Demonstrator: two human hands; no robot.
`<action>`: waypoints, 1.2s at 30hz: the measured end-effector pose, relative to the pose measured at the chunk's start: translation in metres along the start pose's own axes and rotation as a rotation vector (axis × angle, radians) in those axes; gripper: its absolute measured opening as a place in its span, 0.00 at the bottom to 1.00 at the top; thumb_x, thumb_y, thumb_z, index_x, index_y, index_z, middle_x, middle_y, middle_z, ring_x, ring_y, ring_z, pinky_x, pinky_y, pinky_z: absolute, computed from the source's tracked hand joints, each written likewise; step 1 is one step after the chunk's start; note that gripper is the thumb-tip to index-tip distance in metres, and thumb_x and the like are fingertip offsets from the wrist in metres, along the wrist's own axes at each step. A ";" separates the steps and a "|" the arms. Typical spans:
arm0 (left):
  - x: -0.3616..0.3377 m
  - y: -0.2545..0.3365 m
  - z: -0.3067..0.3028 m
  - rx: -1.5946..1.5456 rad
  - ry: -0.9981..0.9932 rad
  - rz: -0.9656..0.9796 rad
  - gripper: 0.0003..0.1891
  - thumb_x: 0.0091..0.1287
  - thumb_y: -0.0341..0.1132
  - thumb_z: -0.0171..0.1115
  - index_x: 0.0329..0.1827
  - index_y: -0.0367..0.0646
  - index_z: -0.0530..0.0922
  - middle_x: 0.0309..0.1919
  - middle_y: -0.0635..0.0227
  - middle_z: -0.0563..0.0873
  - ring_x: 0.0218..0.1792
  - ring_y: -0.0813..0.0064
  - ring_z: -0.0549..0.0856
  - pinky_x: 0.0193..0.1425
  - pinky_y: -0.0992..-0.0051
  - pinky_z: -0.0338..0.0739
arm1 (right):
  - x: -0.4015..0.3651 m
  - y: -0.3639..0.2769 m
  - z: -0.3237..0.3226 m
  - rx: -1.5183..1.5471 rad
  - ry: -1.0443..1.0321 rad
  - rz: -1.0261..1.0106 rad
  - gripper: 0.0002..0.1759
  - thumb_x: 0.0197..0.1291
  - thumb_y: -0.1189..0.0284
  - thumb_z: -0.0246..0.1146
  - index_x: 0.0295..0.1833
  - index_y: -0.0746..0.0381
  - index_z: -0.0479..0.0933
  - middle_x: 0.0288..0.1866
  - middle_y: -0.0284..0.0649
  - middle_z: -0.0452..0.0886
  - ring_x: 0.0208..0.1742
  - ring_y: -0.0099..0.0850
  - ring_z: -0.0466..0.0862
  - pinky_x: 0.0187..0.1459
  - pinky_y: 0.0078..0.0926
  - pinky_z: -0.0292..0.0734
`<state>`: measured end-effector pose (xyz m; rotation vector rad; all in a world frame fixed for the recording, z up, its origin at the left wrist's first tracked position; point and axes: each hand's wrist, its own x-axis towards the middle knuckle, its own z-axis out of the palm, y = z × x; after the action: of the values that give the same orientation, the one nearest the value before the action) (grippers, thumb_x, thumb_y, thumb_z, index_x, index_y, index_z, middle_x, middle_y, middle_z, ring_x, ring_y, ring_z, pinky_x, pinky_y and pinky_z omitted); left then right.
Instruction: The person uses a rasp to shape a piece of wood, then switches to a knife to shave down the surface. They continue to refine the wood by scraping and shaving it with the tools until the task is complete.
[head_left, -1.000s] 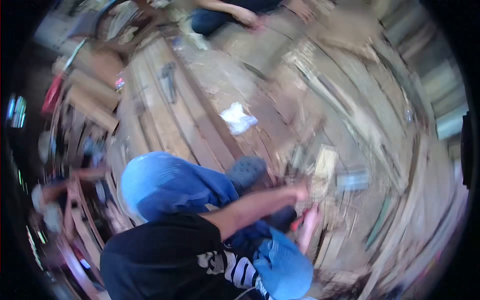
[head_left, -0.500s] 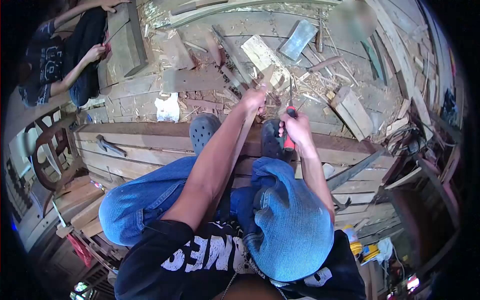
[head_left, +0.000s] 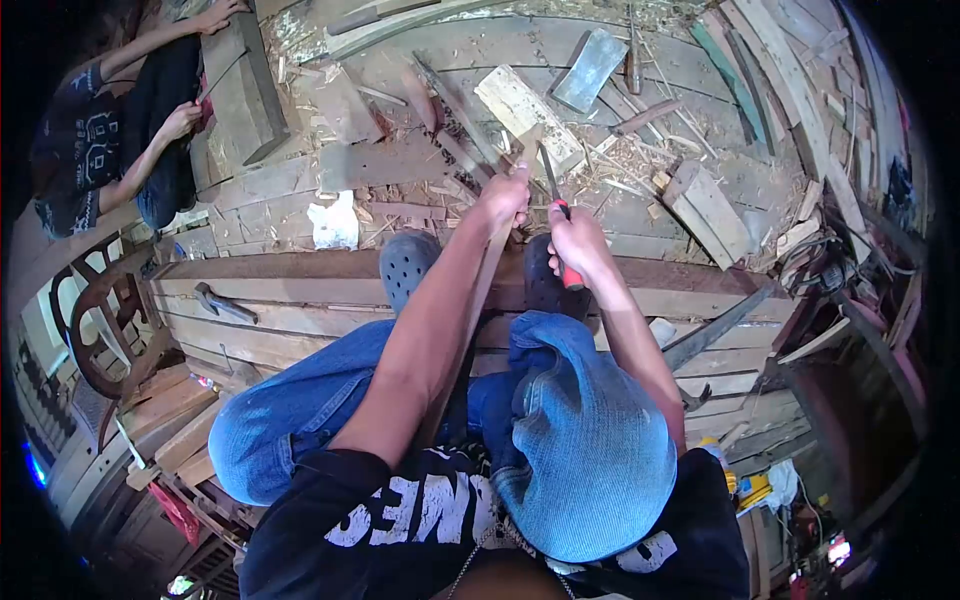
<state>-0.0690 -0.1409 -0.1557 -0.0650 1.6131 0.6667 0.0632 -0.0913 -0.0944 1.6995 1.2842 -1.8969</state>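
My left hand (head_left: 506, 200) is wrapped round the far end of a long wooden strip (head_left: 487, 268), which runs back under my forearm toward my body. In my right hand (head_left: 580, 245) is a file (head_left: 549, 170) with a red and black handle, its narrow dark blade pointing forward and slightly left. The blade lies close to the right of my left fingers and the strip's end. Just past both hands a pale wood block (head_left: 520, 108) rests on the plank floor among shavings.
A grey sharpening stone (head_left: 591, 70) and a wood block (head_left: 706, 215) lie ahead to the right. A hammer (head_left: 222, 303) sits at left, a saw blade (head_left: 718, 328) at right. Another person (head_left: 120, 130) works at far left with a thick timber (head_left: 243, 95).
My right hand has shifted slightly left and the file has swung left, its tip now nearer the strip's end. My left hand keeps its grip on the strip.
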 end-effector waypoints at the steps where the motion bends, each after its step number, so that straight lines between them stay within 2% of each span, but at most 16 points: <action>1: 0.001 0.000 0.001 0.023 0.016 -0.006 0.28 0.71 0.55 0.43 0.21 0.40 0.69 0.13 0.70 0.69 0.11 0.76 0.68 0.15 0.72 0.64 | 0.004 0.000 0.000 -0.026 0.005 -0.006 0.24 0.67 0.62 0.47 0.30 0.75 0.71 0.18 0.45 0.75 0.15 0.33 0.78 0.18 0.33 0.75; 11: 0.009 -0.003 0.002 0.169 0.090 -0.007 0.30 0.71 0.54 0.43 0.22 0.35 0.72 0.14 0.64 0.72 0.14 0.73 0.74 0.17 0.68 0.68 | 0.009 -0.007 0.004 -0.131 0.006 0.018 0.25 0.68 0.63 0.46 0.29 0.76 0.73 0.16 0.47 0.77 0.15 0.36 0.80 0.20 0.34 0.77; 13: 0.005 0.003 0.004 0.228 0.101 -0.001 0.29 0.71 0.53 0.43 0.23 0.34 0.72 0.14 0.63 0.72 0.14 0.72 0.74 0.17 0.68 0.69 | 0.015 -0.010 0.007 -0.147 0.016 -0.029 0.23 0.68 0.61 0.46 0.31 0.72 0.71 0.17 0.43 0.74 0.13 0.32 0.77 0.14 0.33 0.72; 14: 0.002 0.004 0.005 0.291 0.113 0.000 0.29 0.71 0.53 0.43 0.24 0.34 0.73 0.15 0.63 0.73 0.14 0.72 0.74 0.18 0.68 0.69 | 0.017 -0.011 0.008 -0.147 0.014 -0.025 0.23 0.68 0.61 0.46 0.31 0.72 0.71 0.17 0.43 0.74 0.13 0.32 0.77 0.14 0.33 0.72; 16: -0.001 0.010 0.004 0.265 0.118 0.004 0.29 0.71 0.53 0.43 0.25 0.34 0.73 0.16 0.62 0.74 0.14 0.72 0.74 0.18 0.68 0.69 | 0.023 -0.025 0.009 -0.202 0.042 -0.038 0.25 0.67 0.64 0.46 0.30 0.77 0.74 0.17 0.50 0.78 0.17 0.37 0.82 0.21 0.34 0.77; 20: 0.002 0.005 0.004 0.187 0.074 -0.017 0.28 0.71 0.53 0.43 0.26 0.34 0.73 0.16 0.62 0.74 0.13 0.72 0.74 0.18 0.68 0.69 | 0.030 -0.008 0.008 -0.138 0.084 -0.071 0.25 0.67 0.63 0.46 0.32 0.77 0.74 0.19 0.50 0.78 0.17 0.37 0.81 0.19 0.34 0.76; 21: 0.005 0.011 0.003 0.187 0.075 -0.007 0.28 0.71 0.53 0.43 0.26 0.34 0.73 0.16 0.62 0.74 0.13 0.72 0.74 0.18 0.68 0.69 | 0.022 -0.015 0.005 -0.150 0.027 -0.004 0.26 0.67 0.62 0.46 0.31 0.77 0.74 0.19 0.51 0.78 0.16 0.37 0.81 0.18 0.34 0.76; 24: 0.002 0.005 0.004 0.156 0.082 -0.027 0.28 0.71 0.53 0.43 0.24 0.34 0.72 0.15 0.64 0.73 0.12 0.73 0.72 0.16 0.68 0.66 | 0.012 -0.019 0.005 -0.106 0.038 0.007 0.26 0.67 0.62 0.46 0.31 0.77 0.74 0.19 0.51 0.78 0.16 0.38 0.81 0.19 0.35 0.75; 30: 0.012 0.001 -0.001 0.189 0.061 -0.045 0.30 0.70 0.55 0.43 0.25 0.32 0.73 0.16 0.64 0.74 0.14 0.72 0.73 0.22 0.67 0.70 | 0.015 -0.025 0.006 -0.217 0.034 -0.118 0.26 0.67 0.63 0.46 0.30 0.77 0.73 0.18 0.51 0.77 0.16 0.38 0.81 0.18 0.36 0.75; 32: 0.009 0.000 0.001 0.181 0.067 -0.058 0.31 0.70 0.55 0.42 0.26 0.31 0.74 0.16 0.63 0.74 0.14 0.72 0.74 0.22 0.67 0.70 | 0.005 -0.026 0.001 -0.123 -0.031 -0.005 0.25 0.67 0.64 0.46 0.31 0.78 0.73 0.18 0.50 0.77 0.16 0.38 0.81 0.18 0.35 0.75; 36: 0.004 0.006 0.001 0.208 0.057 -0.040 0.31 0.71 0.55 0.41 0.25 0.32 0.74 0.16 0.63 0.73 0.15 0.73 0.73 0.21 0.68 0.69 | 0.033 -0.021 0.007 -0.134 -0.014 -0.062 0.25 0.67 0.63 0.46 0.30 0.76 0.73 0.19 0.49 0.78 0.15 0.36 0.80 0.16 0.34 0.75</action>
<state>-0.0716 -0.1343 -0.1567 0.0368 1.7233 0.4674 0.0354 -0.0736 -0.1167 1.5942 1.4403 -1.8083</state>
